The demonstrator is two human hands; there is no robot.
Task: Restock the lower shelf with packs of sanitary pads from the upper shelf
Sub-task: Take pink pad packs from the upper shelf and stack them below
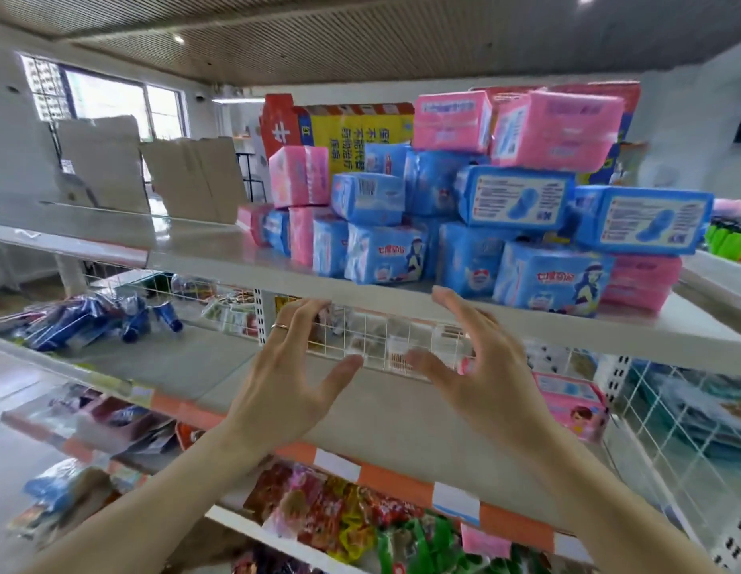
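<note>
A heap of blue packs and pink packs of sanitary pads fills the right half of the upper shelf. On the lower shelf one pink pack stands at the far right. My left hand and my right hand are both raised in front of the lower shelf, just below the upper shelf's front edge. Fingers are spread and nothing is in either hand. A ring sits on a left finger.
A red and yellow carton stands behind the heap. Torn cardboard leans at the upper shelf's left. Blue items lie at the lower shelf's left. A wire grid backs the lower shelf. Snack bags fill the shelf beneath.
</note>
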